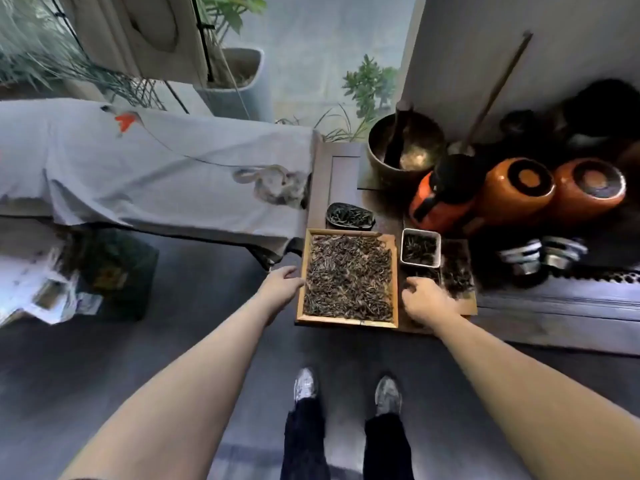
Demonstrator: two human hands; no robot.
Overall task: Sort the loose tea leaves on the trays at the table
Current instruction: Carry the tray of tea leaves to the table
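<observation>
- Head view: a wooden tray (300, 282) filled with loose tea leaves (348, 275) is seen at the near edge of a dark table (320, 181).
- The tray's left rim is touched by the left hand (278, 284), its fingers curled at the edge; a firm grip cannot be told.
- The right hand (424, 299) is held just right of the tray, fingers curled downward over scattered leaves; whether anything is pinched cannot be told.
- A small white dish (420, 249) of leaves is set beyond the right hand.

The wooden tray (349, 322) is open from above and its near edge, while a white dish (420, 249), orange jars (519, 188) and a draped cloth (156, 174) crowd its right, far and left sides
</observation>
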